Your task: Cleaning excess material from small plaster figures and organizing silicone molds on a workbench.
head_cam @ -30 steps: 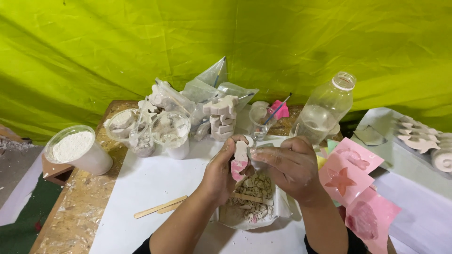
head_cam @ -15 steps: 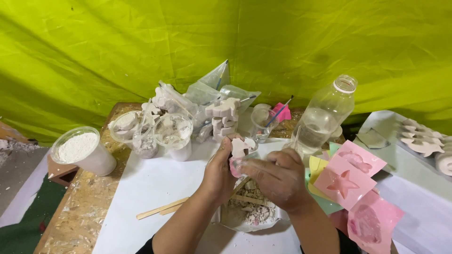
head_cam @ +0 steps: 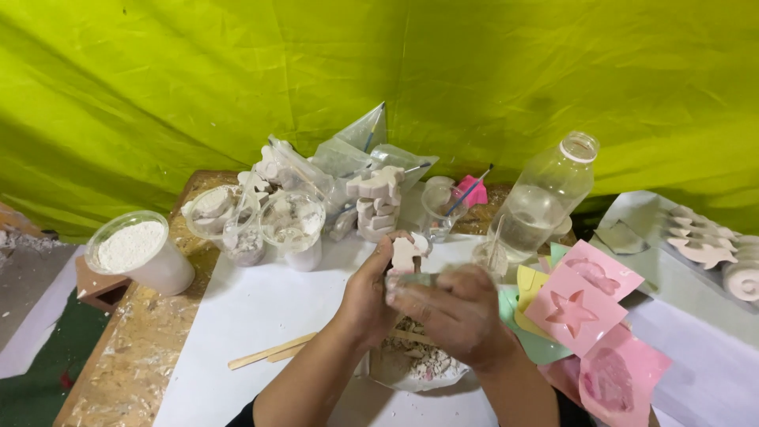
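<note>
My left hand (head_cam: 370, 294) holds a small white plaster figure (head_cam: 405, 251) upright over a clear bag of plaster scraps (head_cam: 419, 365). Pressed against the figure's lower edge is my right hand (head_cam: 452, 310), its fingers curled around a thin tool that is mostly hidden. Both hands hover just above the white paper sheet (head_cam: 261, 308) covering the table.
A tub of white powder (head_cam: 138, 253) stands at the left. Plastic cups (head_cam: 292, 225), stacked plaster pieces (head_cam: 378, 198) and a clear bottle (head_cam: 545, 198) line the back. Pink star moulds (head_cam: 577, 308) lie to the right, wooden sticks (head_cam: 269, 352) at the left front.
Both hands have lifted slightly and shifted up from the scrap bag, and the plaster figure now stands more upright. The view has tilted a little.
</note>
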